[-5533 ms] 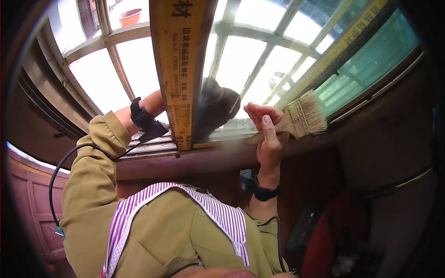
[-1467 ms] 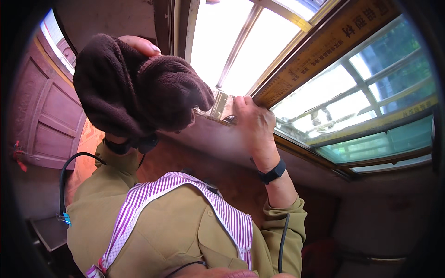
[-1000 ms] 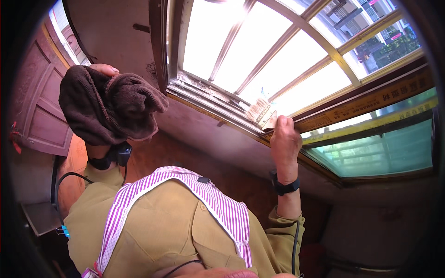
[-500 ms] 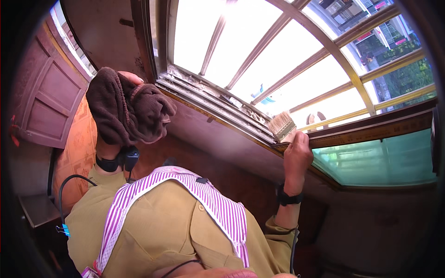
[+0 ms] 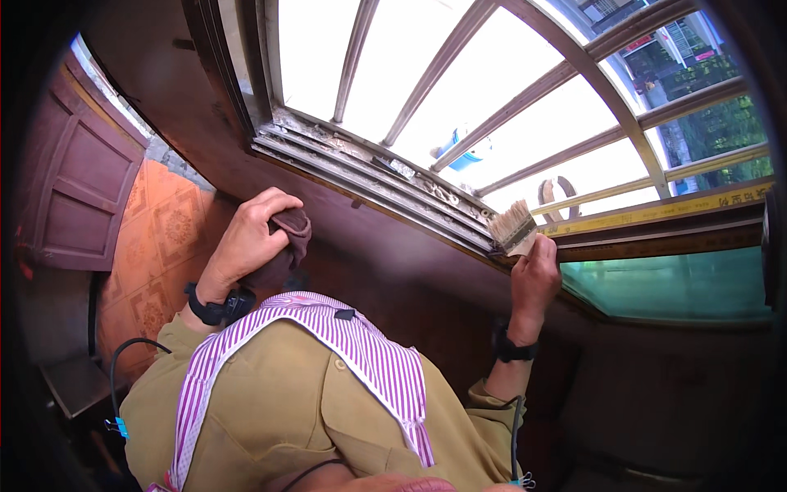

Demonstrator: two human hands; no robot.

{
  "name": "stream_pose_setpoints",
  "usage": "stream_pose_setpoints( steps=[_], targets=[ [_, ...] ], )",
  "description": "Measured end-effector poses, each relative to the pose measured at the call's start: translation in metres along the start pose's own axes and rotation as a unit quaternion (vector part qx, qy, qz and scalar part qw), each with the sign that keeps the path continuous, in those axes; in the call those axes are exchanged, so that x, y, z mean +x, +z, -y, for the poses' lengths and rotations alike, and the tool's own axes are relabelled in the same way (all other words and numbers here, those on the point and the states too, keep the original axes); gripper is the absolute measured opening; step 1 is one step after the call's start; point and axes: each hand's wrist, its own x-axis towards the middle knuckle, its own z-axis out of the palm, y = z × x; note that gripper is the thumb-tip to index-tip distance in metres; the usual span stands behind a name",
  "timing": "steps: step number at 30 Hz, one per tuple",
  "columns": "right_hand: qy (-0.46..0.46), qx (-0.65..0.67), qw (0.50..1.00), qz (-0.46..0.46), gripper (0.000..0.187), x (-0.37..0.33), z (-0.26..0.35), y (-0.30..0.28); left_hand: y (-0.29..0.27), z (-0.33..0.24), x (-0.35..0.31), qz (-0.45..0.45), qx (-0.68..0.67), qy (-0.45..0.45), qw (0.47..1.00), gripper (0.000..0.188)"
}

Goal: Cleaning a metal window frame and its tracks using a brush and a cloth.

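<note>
A dark brown cloth [image 5: 291, 238] hangs bunched from my left hand [image 5: 252, 234], its fingers curled round the top, just short of the wall under the window. Most of the cloth is below the hand and partly lost in shadow. My right hand [image 5: 537, 275] grips a flat paintbrush [image 5: 513, 230] with pale bristles pointing up and to the left. The bristles are at the right end of the dusty window track [image 5: 377, 176]; whether they touch it I cannot tell. Fingers cover most of the brush's handle.
Metal bars [image 5: 447, 70] run across the bright window opening. Loose debris and a small dark object [image 5: 393, 167] lie along the sill. Outside is a blue container [image 5: 461, 152]. A greenish glass pane [image 5: 668, 283] is at the right, a reddish wooden door [image 5: 86, 172] at the left.
My left hand has turned over and moved lower and to the right, so the cloth now hangs beneath it. The brush stays at the track's right end in my right hand.
</note>
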Motion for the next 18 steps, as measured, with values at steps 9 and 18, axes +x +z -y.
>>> stream_pose_setpoints(
  steps=[9, 18],
  targets=[
    [0.183, 0.295, 0.929, 0.129, 0.017, -0.037, 0.044, 0.012, 0.048, 0.007, -0.015, 0.192, -0.138, -0.034, 0.971, 0.033],
    [-0.026, 0.491, 0.817, 0.300, 0.028, -0.037, 0.169, 0.032, 0.108, -0.004, -0.016, 0.119, -0.319, -0.172, 0.924, 0.055]
  ],
)
